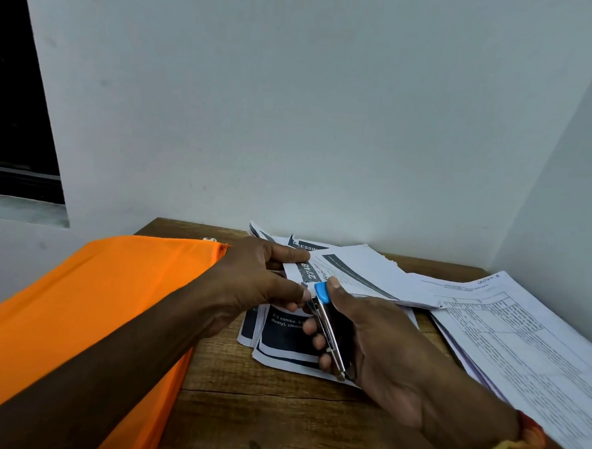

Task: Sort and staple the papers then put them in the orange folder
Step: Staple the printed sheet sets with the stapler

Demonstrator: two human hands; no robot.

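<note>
My right hand [367, 334] grips a small stapler [328, 329] with a blue tip, thumb on its top, its mouth at the corner of a lifted sheaf of printed papers [353, 275]. My left hand [257, 280] pinches that same corner of the papers between thumb and fingers. More printed sheets with dark blocks [281, 340] lie flat on the wooden table [261, 411] beneath both hands. The orange folder [88, 302] lies at the left, partly under my left forearm.
A stack of white sheets with tables [528, 346] lies at the right, reaching past the table's right edge. White walls close the table's back and right side. A dark window opening [16, 106] is at the far left.
</note>
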